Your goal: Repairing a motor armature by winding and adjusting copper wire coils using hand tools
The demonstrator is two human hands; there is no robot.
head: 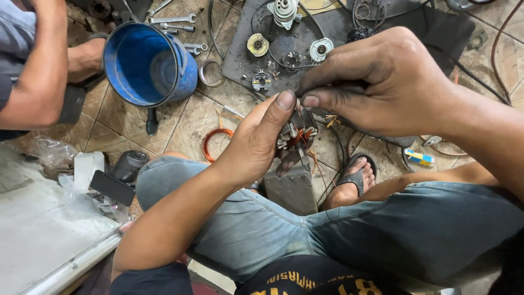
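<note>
Small motor core [295,136]: you hold it above your knees, in front of the tiled floor, pinched between your two hands. Body: a compact round stack of grey metal plates, partly hidden behind your fingers. Winding: copper-coloured wire wrapped into the core, reddish-orange, showing at its middle. Shaft: a thin metal pin running down and slightly right out of the lower end, bare and pointing toward your lap. Loose ends: a few short yellowish wire tails stick out on the right side, just below your right fingers. Pose: tilted, shaft downward, upper end covered by your thumbs. Finer detail is too small to tell.
</note>
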